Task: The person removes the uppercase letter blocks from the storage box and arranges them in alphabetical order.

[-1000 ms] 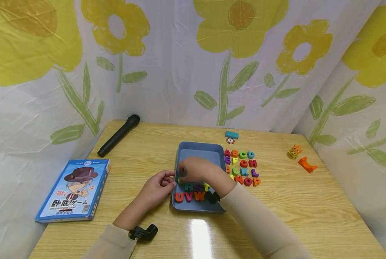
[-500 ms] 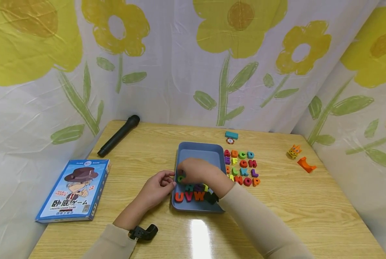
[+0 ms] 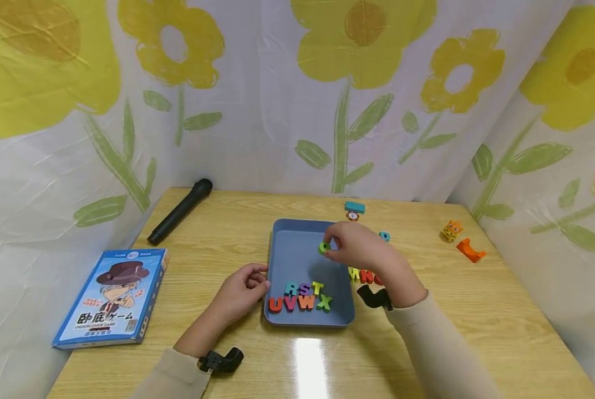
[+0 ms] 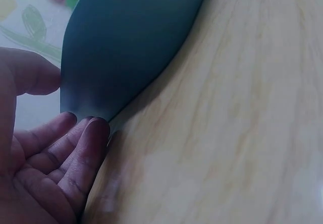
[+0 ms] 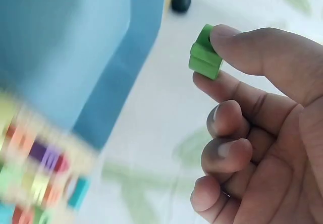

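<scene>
My right hand point(image 3: 355, 244) pinches a small green letter Q point(image 3: 324, 247) between thumb and index finger, above the right side of the blue tray point(image 3: 297, 244). In the right wrist view the green letter Q point(image 5: 205, 53) shows edge-on, its other fingers curled beneath. My left hand point(image 3: 244, 293) holds the tray's left side. In the left wrist view, the thumb point(image 4: 43, 75) touches the rim and the fingertips point(image 4: 96, 130) rest low on the outer wall. Inside the tray's near end lie letters R point(image 3: 291, 288), S, T and U point(image 3: 275, 305), V, W, X.
Right of the tray stand rows of coloured letters, M point(image 3: 354, 275) among them, partly hidden by my right arm. A boxed game point(image 3: 112, 296) lies left, a black microphone point(image 3: 179, 212) behind it. A teal block point(image 3: 354, 207), toy figure point(image 3: 451, 230) and orange piece point(image 3: 471, 251) lie farther off.
My right hand has picked up the green letter Q from the tray's left side and carried it up and rightward. The left hand stays at the tray's left edge.
</scene>
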`<state>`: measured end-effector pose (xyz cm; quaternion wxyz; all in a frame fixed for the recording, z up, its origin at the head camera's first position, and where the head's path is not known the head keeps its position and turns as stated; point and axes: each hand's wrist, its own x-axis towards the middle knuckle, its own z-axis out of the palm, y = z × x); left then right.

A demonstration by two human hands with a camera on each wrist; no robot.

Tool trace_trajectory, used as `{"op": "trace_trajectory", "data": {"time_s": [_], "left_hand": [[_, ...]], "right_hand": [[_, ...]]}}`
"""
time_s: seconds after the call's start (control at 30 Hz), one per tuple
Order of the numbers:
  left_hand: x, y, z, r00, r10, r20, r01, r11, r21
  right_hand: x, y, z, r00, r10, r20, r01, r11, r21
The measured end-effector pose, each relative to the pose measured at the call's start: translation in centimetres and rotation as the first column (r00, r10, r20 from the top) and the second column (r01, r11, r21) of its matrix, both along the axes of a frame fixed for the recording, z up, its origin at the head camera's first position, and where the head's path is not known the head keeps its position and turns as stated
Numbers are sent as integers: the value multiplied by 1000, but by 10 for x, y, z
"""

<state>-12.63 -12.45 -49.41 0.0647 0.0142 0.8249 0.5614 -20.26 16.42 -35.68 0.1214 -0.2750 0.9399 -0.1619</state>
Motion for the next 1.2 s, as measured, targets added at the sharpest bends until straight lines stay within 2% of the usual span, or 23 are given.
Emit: {"op": "trace_trajectory", "data": {"time_s": [0.1, 0.17, 0.3, 0.37, 0.53, 0.77, 0.93, 1.2], "left_hand": [[1, 1, 1, 1000, 17, -2, -17, 1000, -6], [3, 3, 2, 999, 39, 20, -39, 999, 13], [8, 8, 4, 995, 77, 64, -81, 995, 58], [9, 9, 5, 994, 84, 64, -88, 994, 61], [7, 6, 5, 992, 128, 20, -128, 992, 14], [0, -2, 4, 984, 179, -7, -179, 984, -18], [-3, -4, 2, 985, 174, -11, -175, 985, -9], [-3, -4, 3, 984, 180, 11, -180, 984, 11]], "right_hand": [[6, 29, -1, 996, -85, -3, 85, 996, -4], [12, 44, -7, 991, -130, 10, 130, 992, 7], [23, 64, -24, 986, -163, 37, 162, 986, 27], [28, 69, -33, 985, -168, 38, 167, 986, 26], [38, 74, -48, 982, -185, 34, 184, 983, 24], [44, 72, -63, 986, -161, 34, 161, 987, 17], [46, 69, -68, 979, -195, 66, 194, 981, 19], [47, 64, -69, 968, -236, 90, 232, 971, 51]]}}
